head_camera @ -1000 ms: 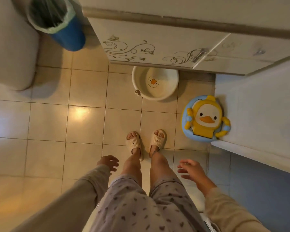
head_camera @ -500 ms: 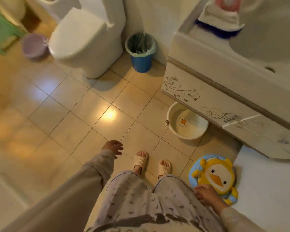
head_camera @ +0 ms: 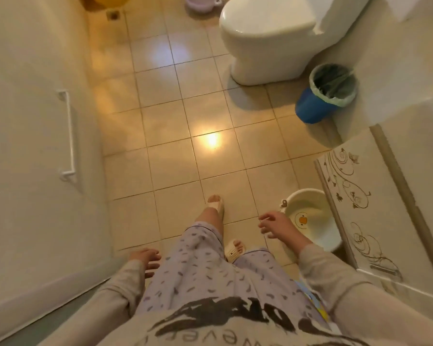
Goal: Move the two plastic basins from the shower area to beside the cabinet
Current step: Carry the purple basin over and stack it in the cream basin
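Fingers of the left hand (head_camera: 145,261) loose and spread, grasping nothing, low beside the patterned shorts. Left of frame: plain wall with a white grab bar (head_camera: 69,134). Tiled floor (head_camera: 165,126) between wall and fixtures bare. Far end, top of frame: a lilac basin (head_camera: 202,3) on the floor, just left of the toilet (head_camera: 268,38), an orange-yellow object partly cut off beyond it; cannot tell what that is. Blue bin (head_camera: 320,98) with liner sits right of the toilet. Right hand (head_camera: 279,224) released too, fingers splayed, empty, hanging near but not touching the cream duck basin (head_camera: 318,228), which rests on the floor against the scroll-patterned cabinet (head_camera: 355,196). Judgement: one basin placed, second not yet fetched; the step in hand is the walk toward the far end. Next move calls for crossing the tiles, stooping past the toilet, taking the lilac basin by its rim, and carrying it to a spot beside the cream one.
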`<state>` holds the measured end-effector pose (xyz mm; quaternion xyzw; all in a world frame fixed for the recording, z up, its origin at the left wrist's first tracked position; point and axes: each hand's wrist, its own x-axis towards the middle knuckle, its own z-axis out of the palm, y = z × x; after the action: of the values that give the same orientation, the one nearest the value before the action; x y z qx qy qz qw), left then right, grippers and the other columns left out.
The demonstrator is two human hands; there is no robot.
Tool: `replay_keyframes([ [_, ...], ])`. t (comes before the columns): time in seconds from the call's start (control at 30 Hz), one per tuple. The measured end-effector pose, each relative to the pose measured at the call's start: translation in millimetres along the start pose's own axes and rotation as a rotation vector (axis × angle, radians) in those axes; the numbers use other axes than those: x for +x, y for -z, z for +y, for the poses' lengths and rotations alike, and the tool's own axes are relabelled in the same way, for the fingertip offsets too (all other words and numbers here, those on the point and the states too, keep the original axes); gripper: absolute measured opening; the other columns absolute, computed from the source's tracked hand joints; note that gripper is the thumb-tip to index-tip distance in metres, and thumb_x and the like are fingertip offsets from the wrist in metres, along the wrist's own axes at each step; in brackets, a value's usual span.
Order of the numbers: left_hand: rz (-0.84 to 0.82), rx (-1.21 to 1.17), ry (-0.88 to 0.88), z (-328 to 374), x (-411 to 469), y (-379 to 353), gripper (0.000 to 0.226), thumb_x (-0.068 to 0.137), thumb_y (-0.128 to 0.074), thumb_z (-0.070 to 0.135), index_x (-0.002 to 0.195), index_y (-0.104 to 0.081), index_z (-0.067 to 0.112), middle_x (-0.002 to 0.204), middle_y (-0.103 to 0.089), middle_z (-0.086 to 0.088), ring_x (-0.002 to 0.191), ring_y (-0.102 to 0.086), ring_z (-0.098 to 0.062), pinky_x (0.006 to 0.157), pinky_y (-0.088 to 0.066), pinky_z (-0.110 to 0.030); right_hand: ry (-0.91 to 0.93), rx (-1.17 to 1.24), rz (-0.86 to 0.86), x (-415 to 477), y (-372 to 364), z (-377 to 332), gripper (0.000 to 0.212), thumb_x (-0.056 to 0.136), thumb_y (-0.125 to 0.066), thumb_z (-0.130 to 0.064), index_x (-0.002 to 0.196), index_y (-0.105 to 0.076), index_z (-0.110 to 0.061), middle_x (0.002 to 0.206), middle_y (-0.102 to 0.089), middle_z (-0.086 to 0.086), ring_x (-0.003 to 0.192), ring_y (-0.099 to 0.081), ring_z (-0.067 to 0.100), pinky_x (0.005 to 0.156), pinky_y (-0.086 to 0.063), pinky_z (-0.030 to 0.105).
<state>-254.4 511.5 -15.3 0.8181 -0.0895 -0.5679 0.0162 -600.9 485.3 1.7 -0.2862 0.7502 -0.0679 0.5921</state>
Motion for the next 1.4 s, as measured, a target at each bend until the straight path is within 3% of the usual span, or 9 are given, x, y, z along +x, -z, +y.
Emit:
replay_keyframes([
  [0.2,0.006,-0.171,0.136,-1.2,20.6,11.5,0.034,0.094,-0.042,0.012,0.123,-0.056,0.000,0.104,-0.058,-0.015,0.091,-0.054,-0.030,0.082,-0.044,-0.039,0.079,-0.085,-0.030,24.9,7.0,-71.2,0.022,0.088,-0.054,-0.006,0.108,-0.062,-0.006,0.092,-0.064,0.009,0.074,-0.059,0.018,0.062,-0.047,0.025],
  [0.33,-0.006,-0.206,0.157,36.1,36.9,20.3,0.035,0.094,-0.043,0.013,0.124,-0.055,0.001,0.103,-0.057,-0.015,0.072,-0.055,-0.027,0.068,-0.044,-0.033,0.011,-0.151,-0.046,54.5,1.9,-97.7,0.019,0.087,-0.053,-0.006,0.104,-0.061,-0.008,0.091,-0.064,0.008,0.071,-0.059,0.016,0.058,-0.046,0.024],
  [0.5,0.012,-0.176,0.114,122.7,51.6,41.9,0.025,0.091,-0.048,0.010,0.109,-0.060,-0.001,0.089,-0.061,-0.014,0.061,-0.051,-0.023,0.060,-0.041,-0.030,-0.138,-0.194,-0.035,88.0,3.5,-126.9,0.021,0.088,-0.048,-0.007,0.103,-0.062,-0.008,0.084,-0.064,0.007,0.067,-0.059,0.016,0.060,-0.048,0.028],
  [0.73,-0.092,-0.083,-0.175,298.3,35.0,68.3,0.014,0.092,-0.045,0.009,0.099,-0.056,0.009,0.090,-0.061,-0.010,0.062,-0.053,-0.016,0.056,-0.043,-0.028,-0.275,-0.027,0.065,124.8,27.9,-172.6,0.023,0.090,-0.049,-0.008,0.106,-0.062,0.004,0.083,-0.062,0.014,0.076,-0.059,0.027,0.076,-0.046,0.040],
  [0.97,-0.097,-0.147,-0.234,404.2,39.7,79.7,0.015,0.092,-0.042,0.007,0.098,-0.056,0.009,0.074,-0.058,-0.004,0.060,-0.053,-0.017,0.056,-0.043,-0.026,-0.324,0.022,0.042,166.0,41.6,-241.0,0.026,0.092,-0.049,-0.008,0.113,-0.059,0.004,0.091,-0.060,0.017,0.082,-0.058,0.029,0.067,-0.046,0.033],
  [1.07,-0.095,-0.122,-0.181,421.1,53.3,80.8,0.015,0.092,-0.043,0.007,0.098,-0.057,0.008,0.077,-0.059,-0.004,0.060,-0.052,-0.017,0.054,-0.041,-0.026,-0.303,-0.008,0.028,195.3,47.4,-292.0,0.027,0.093,-0.049,-0.010,0.114,-0.059,0.003,0.100,-0.062,0.019,0.077,-0.057,0.024,0.063,-0.047,0.032],
  [1.2,-0.014,-0.108,-0.100,440.3,75.5,91.0,0.016,0.092,-0.044,0.007,0.100,-0.057,0.007,0.091,-0.061,-0.012,0.061,-0.051,-0.019,0.055,-0.041,-0.027,-0.209,0.013,-0.003,239.8,61.9,-381.0,0.023,0.093,-0.048,-0.009,0.109,-0.060,0.001,0.086,-0.060,0.013,0.074,-0.058,0.023,0.065,-0.049,0.033],
  [1.3,0.048,-0.154,-0.018,454.8,87.9,102.3,0.022,0.093,-0.043,0.007,0.107,-0.059,0.002,0.080,-0.059,-0.010,0.062,-0.050,-0.020,0.057,-0.041,-0.027,-0.139,-0.001,-0.019,267.5,75.4,-446.6,0.021,0.091,-0.048,-0.005,0.107,-0.060,0.000,0.082,-0.060,0.012,0.069,-0.057,0.022,0.060,-0.050,0.029],
  [1.4,0.054,-0.234,0.017,474.9,99.4,109.6,0.031,0.093,-0.042,0.010,0.117,-0.058,-0.001,0.097,-0.060,-0.013,0.065,-0.052,-0.019,0.057,-0.042,-0.028,-0.022,-0.050,-0.086,293.0,87.6,-512.5,0.022,0.091,-0.048,-0.007,0.108,-0.060,-0.002,0.083,-0.062,0.009,0.069,-0.058,0.021,0.062,-0.048,0.028],
])
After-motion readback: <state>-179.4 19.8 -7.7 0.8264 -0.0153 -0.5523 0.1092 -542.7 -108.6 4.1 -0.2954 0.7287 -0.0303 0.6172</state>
